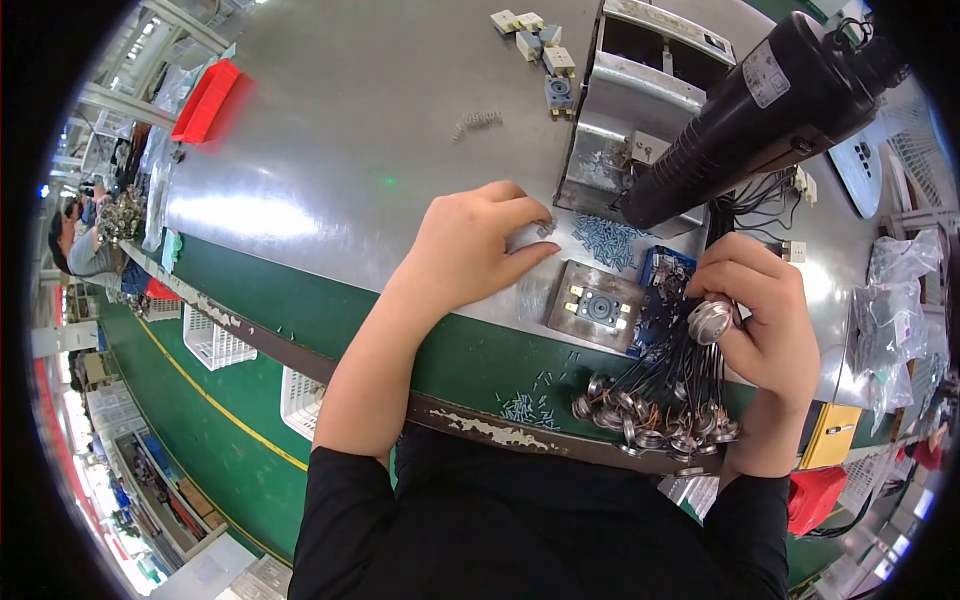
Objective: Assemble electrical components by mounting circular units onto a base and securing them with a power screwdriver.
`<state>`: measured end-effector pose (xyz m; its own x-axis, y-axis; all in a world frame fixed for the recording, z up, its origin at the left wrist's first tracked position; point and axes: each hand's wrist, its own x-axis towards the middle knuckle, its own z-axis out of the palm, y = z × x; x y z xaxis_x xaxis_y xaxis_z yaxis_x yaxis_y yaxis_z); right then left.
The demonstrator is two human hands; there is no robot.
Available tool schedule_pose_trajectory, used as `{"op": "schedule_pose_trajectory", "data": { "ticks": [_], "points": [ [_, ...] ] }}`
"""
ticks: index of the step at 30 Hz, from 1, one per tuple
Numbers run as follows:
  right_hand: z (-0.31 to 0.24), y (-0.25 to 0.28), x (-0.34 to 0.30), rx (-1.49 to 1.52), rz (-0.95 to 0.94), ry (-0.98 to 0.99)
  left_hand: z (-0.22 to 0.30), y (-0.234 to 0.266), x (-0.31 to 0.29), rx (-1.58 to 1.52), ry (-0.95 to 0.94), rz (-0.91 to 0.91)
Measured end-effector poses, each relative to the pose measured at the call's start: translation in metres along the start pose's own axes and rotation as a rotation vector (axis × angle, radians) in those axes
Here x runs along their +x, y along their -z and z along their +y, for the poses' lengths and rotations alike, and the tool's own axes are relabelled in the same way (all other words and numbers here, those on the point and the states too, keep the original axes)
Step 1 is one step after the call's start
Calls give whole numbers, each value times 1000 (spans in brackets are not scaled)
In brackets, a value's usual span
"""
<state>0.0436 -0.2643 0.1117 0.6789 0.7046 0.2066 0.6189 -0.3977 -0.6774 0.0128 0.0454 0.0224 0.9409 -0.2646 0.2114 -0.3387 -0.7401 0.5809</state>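
My left hand (pixel 472 250) rests on the steel table, its fingertips pinched at a small screw (pixel 545 230) beside a scattered pile of blue-grey screws (pixel 605 240). My right hand (pixel 762 310) holds a round metal disc part (pixel 709 320) with black wires trailing down to a bundle of similar disc parts (pixel 650 415) at the table's front edge. Between the hands lies a square metal fixture (pixel 595 305) holding a grey block with brass terminals. A black powered screwdriver (pixel 760 110) hangs above, tip down near the fixture.
Several small grey and cream blocks (pixel 545 50) lie at the table's far side beside a metal machine housing (pixel 630 100). A red bin (pixel 205 100) sits far left. Loose screws (pixel 525 405) dot the green belt. White crates (pixel 215 340) stand on the floor; another person (pixel 80 245) works at far left.
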Motion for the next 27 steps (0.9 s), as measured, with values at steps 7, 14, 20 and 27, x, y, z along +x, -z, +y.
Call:
{"op": "schedule_pose_trajectory", "data": {
  "ticks": [7, 14, 20, 27],
  "points": [
    [18, -7, 4, 215, -196, 96, 3, -10, -3, -162, -13, -11],
    [4, -23, 14, 262, -187, -133, 17, -7, -10, -1151, 218, -60],
    [-18, -50, 30, -56, 68, 83, 22, -7, -16, -1307, 221, -148],
    [-11, -58, 30, -63, 144, 94, 28, -9, -19, -1343, 250, -1]
  ]
}}
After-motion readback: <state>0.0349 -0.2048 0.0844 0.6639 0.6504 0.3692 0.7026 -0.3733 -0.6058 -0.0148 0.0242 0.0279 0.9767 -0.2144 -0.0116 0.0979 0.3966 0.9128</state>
